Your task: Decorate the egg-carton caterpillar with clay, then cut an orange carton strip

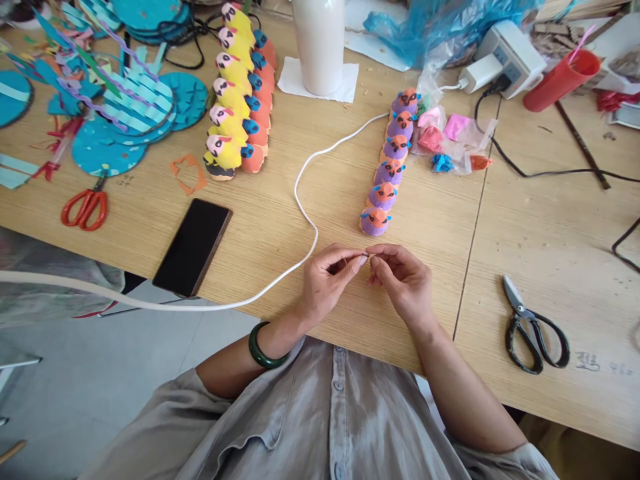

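My left hand [330, 273] and my right hand [403, 280] meet fingertip to fingertip over the table's front edge. Both are closed in a pinch around a tiny dark bit [366, 255], too small to name. Just beyond them lies a row of purple clay figures [388, 172] with orange faces and blue ears. Small plastic-wrapped lumps of pink, red, blue and orange clay [433, 139] sit to the right of that row. Farther left are rows of yellow clay figures [233, 93] and orange clay figures with blue parts [260, 100].
A white cable [300, 180] runs across the table [280, 233] left of my hands. A phone [193, 247] and red-handled scissors [85, 208] lie left; black-handled scissors [535, 333] lie right. Behind stand a white cylinder [319, 47], a power adapter [513, 60] and a red cup [560, 80].
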A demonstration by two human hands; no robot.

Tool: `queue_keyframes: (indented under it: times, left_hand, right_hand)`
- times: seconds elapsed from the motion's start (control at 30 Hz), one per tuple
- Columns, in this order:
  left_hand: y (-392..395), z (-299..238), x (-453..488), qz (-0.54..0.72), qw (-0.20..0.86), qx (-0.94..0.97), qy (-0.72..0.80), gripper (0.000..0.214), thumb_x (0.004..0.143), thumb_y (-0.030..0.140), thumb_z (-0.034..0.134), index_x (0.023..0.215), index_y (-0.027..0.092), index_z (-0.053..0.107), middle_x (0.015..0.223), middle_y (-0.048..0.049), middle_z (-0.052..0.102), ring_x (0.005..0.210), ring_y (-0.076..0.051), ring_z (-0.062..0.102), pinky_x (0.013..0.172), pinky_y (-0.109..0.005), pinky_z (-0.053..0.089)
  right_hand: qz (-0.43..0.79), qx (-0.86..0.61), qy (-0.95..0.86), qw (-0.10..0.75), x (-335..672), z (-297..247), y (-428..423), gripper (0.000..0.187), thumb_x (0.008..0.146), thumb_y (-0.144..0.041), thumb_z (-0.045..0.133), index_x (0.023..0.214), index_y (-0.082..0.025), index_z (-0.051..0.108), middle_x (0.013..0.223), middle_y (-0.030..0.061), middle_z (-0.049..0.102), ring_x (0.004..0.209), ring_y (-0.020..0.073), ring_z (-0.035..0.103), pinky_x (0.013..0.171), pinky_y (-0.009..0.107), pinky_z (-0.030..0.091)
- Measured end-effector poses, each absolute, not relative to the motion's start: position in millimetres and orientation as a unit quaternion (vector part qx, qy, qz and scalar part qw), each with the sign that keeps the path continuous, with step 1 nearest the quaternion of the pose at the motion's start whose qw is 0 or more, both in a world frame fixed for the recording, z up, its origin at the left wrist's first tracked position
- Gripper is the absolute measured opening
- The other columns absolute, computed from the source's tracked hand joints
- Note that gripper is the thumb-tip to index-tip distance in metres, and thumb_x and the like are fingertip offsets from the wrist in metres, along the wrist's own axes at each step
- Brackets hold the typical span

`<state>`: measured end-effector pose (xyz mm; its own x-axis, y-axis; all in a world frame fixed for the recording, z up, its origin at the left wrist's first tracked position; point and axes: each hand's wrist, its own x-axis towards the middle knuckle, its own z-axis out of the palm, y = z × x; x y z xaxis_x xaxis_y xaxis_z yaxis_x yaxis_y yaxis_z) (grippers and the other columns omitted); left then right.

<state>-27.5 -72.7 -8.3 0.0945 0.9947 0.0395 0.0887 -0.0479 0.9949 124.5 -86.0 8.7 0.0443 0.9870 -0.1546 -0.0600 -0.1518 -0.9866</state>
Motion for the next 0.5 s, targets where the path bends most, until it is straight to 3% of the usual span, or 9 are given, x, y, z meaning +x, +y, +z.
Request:
queue_keyframes:
  times: [0.5]
  left_hand:
    - [-72.3, -7.6, -29.1, 0.457, 0.512, 0.556, 0.469, 0.016, 0.092, 0.034, 0.073, 0.093, 0.020, 0.081, 0.083, -0.0028, 0.074, 0.078, -0.014, 0.063, 0.069, -0.026, 0.050]
  right_hand:
    - [0.534, -0.528, -0.432, 0.499, 123.3, 6.3, -84.8, 0.027, 0.086, -0.048, 0.076, 0.095, -0.022, 0.075, 0.071, -0.0010, 0.067, 0.055, 0.0105, 0.059, 0.053, 0.026, 0.058]
